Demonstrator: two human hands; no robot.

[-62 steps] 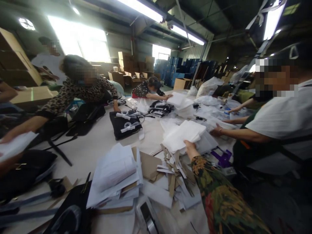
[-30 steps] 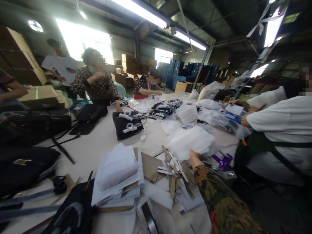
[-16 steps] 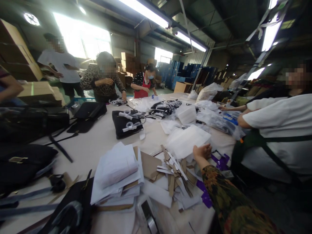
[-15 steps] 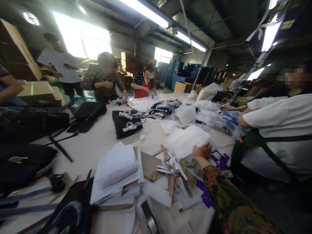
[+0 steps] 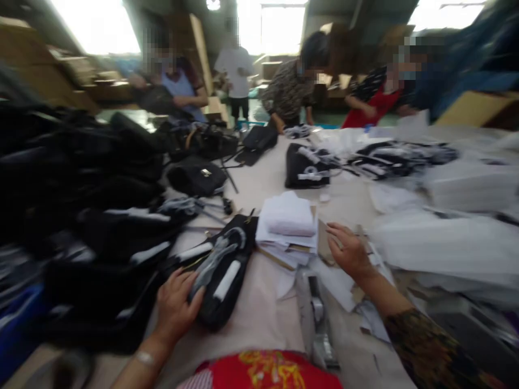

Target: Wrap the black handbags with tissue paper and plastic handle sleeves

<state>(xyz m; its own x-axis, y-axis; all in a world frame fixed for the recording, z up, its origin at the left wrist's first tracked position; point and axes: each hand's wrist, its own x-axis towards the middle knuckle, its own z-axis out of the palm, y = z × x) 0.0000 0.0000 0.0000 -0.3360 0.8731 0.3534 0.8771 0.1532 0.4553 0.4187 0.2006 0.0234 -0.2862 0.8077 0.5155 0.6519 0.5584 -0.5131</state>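
My left hand (image 5: pixel 175 306) rests on the near end of a black bag (image 5: pixel 222 267) with wrapped handles, fingers bent against its edge. My right hand (image 5: pixel 347 250) hovers with fingers apart over cardboard strips and paper scraps (image 5: pixel 324 246), just right of a stack of white paper and folded tissue (image 5: pixel 287 222). It holds nothing. A tape dispenser (image 5: pixel 315 313) lies between my two arms on the beige table (image 5: pixel 263 319).
A heap of black bags (image 5: pixel 89 216) fills the left side. White foam sheets (image 5: pixel 446 243) lie at the right. Another black bag (image 5: pixel 304 165) sits mid-table. Several people (image 5: pixel 292 86) stand along the far edge, among cardboard boxes.
The view has swung left and down. My right hand has left the white foam sheets and come back over the scraps. My left hand has come into view on the black bag.
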